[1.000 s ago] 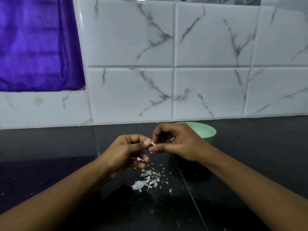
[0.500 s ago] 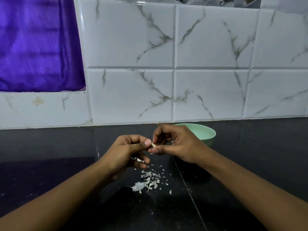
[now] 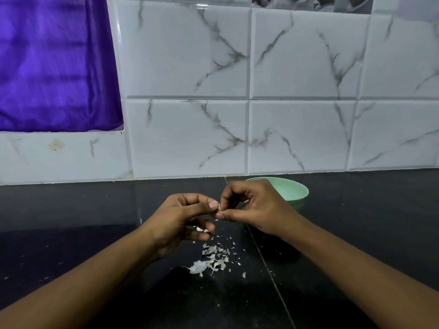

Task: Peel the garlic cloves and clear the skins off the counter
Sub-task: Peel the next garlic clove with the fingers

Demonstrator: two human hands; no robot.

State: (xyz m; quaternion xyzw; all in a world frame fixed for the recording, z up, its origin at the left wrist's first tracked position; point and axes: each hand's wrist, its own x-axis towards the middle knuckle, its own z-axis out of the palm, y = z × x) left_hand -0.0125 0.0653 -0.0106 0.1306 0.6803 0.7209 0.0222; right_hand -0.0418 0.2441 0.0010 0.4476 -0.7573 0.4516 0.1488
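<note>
Little changed in 1 s: left hand point(image 3: 177, 220) and right hand point(image 3: 257, 207) still pinch the garlic clove point(image 3: 219, 207) mid-frame, skins point(image 3: 210, 258) uncleared.

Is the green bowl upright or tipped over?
Upright: the green bowl stands on the counter, opening upward, partly behind the right hand.

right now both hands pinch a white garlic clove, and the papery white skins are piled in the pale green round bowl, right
No: the head view shows the papery white skins on the black counter, not in the pale green round bowl behind the right hand. It and the left hand pinch the garlic clove.
</note>
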